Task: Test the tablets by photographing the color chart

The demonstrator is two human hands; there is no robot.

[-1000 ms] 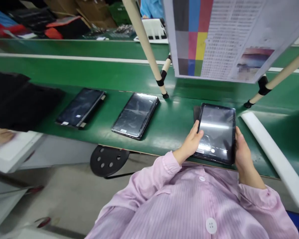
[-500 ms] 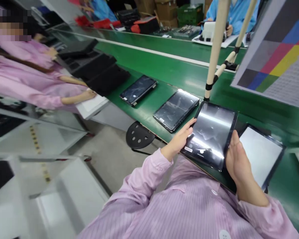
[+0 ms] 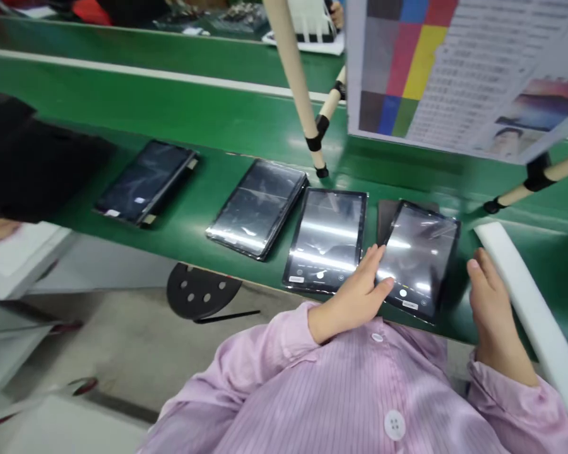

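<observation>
My left hand (image 3: 353, 293) is open, its fingers stretched out flat. Its fingertips and thumb lie at the left edge of a tablet (image 3: 421, 255) with a lit grey screen, seeming to touch it. That tablet rests at a slant, partly over a dark flat piece (image 3: 386, 217). My right hand (image 3: 492, 306) is also open, held to the right of the same tablet with a gap between. Just left of my left hand a second lit tablet (image 3: 329, 227) lies flat on the green bench (image 3: 189, 243), round button icons along its lower edge.
Further left lie a stack of film-covered tablets (image 3: 260, 205) and another dark tablet (image 3: 144, 180). A white foam strip (image 3: 530, 309) stands at the right. A printed colour chart (image 3: 426, 69) hangs on a pipe frame (image 3: 296, 79). A black stool (image 3: 201, 290) stands below the bench edge.
The view has swung right. The tablet that was between my hands now lies on the bench. Both hands have moved to the tablet on its right, whose screen went from white to grey.
</observation>
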